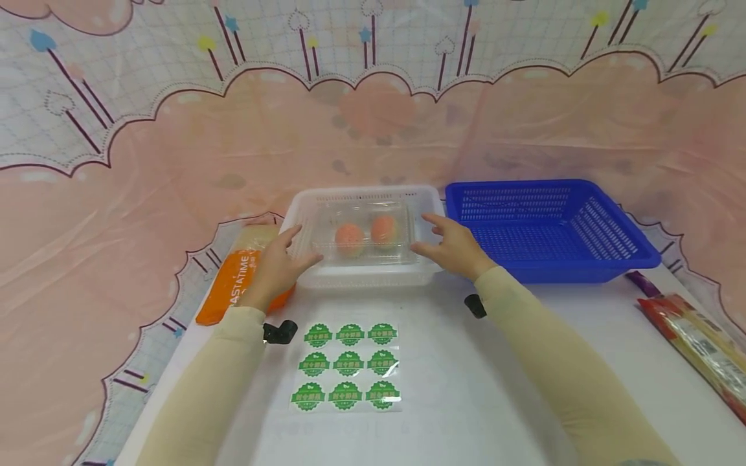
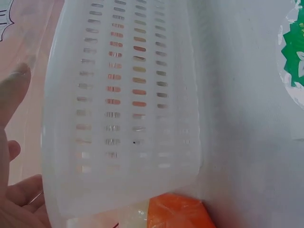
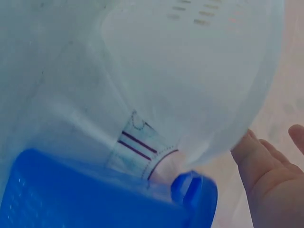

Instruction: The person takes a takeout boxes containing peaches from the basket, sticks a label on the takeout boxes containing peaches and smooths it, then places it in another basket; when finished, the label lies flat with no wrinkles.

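Clear plastic box [image 1: 352, 212], two round orange-pink fruits [image 1: 350, 240] inside, set within white slotted plastic basket [image 1: 364, 277], left grip [image 1: 278, 265] and right grip [image 1: 454, 249] unclenched, fingers parted near either end, lattice-walled blue basket [image 1: 553, 272] alongside.

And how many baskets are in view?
2: the white basket between the left hand and the right hand, and the blue basket just right of it.
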Demonstrator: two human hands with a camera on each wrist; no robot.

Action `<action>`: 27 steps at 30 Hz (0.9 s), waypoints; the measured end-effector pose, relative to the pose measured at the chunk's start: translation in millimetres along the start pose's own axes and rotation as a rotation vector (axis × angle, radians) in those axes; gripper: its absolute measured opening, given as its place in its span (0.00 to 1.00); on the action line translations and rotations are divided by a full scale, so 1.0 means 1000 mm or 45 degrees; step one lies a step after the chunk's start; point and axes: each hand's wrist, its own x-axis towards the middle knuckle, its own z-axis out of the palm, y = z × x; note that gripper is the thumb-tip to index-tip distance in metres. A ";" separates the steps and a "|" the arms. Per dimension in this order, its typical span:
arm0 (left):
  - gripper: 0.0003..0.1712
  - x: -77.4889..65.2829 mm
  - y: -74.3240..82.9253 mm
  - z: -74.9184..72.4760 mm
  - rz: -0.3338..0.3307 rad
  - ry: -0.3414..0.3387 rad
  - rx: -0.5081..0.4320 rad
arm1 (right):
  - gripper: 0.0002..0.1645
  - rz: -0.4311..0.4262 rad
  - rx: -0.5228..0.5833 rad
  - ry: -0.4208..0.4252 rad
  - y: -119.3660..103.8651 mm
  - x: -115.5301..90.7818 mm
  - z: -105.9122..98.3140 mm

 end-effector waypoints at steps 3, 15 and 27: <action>0.49 -0.004 -0.002 -0.002 -0.017 0.027 0.009 | 0.49 0.000 0.012 -0.010 -0.002 0.005 0.005; 0.46 -0.016 -0.009 -0.006 -0.032 0.110 -0.004 | 0.49 -0.004 -0.019 -0.072 -0.007 0.024 0.020; 0.47 -0.026 -0.021 -0.006 -0.136 0.080 0.038 | 0.50 0.113 -0.022 -0.172 -0.012 0.040 0.029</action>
